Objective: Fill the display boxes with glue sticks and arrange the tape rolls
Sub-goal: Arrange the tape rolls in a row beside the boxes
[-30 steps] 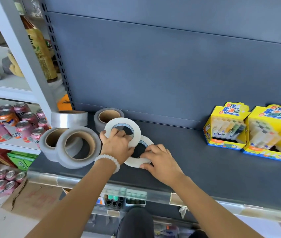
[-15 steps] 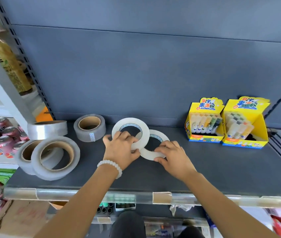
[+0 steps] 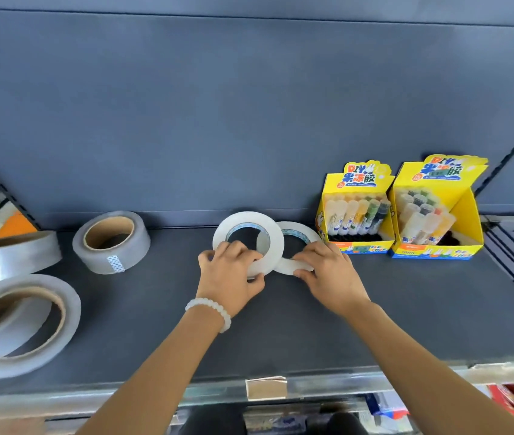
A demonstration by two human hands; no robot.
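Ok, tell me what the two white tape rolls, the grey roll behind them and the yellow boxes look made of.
White tape rolls: matte white, paper-like or foam tape, on blue-printed cores; which one is unclear.
Grey roll: glossy translucent plastic film wound on a brown cardboard core.
Yellow boxes: printed cardboard with folded flaps, slight sheen.
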